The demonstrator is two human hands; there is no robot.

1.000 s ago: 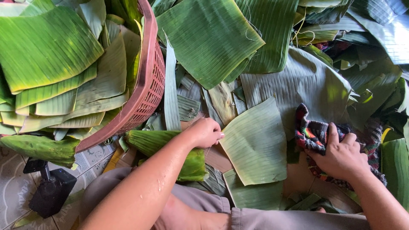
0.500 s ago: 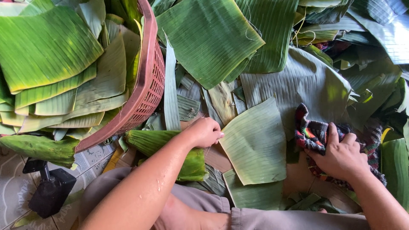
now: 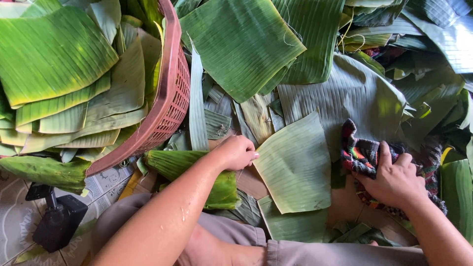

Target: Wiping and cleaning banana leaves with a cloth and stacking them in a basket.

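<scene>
Left hand (image 3: 235, 152) curled, fingertips pinching the left edge of a pale banana leaf piece (image 3: 295, 165) lying flat between both hands. Right hand (image 3: 394, 180) spread, fingers pressed down over a multicoloured woven cloth (image 3: 364, 155), gripping its bunched folds. Probably light, thin, pliable, smooth, waxy, prone to tearing along the ribs; best taken at an edge. Beyond the left knuckles, a reddish plastic basket (image 3: 170, 106) stacked with leaves.
</scene>
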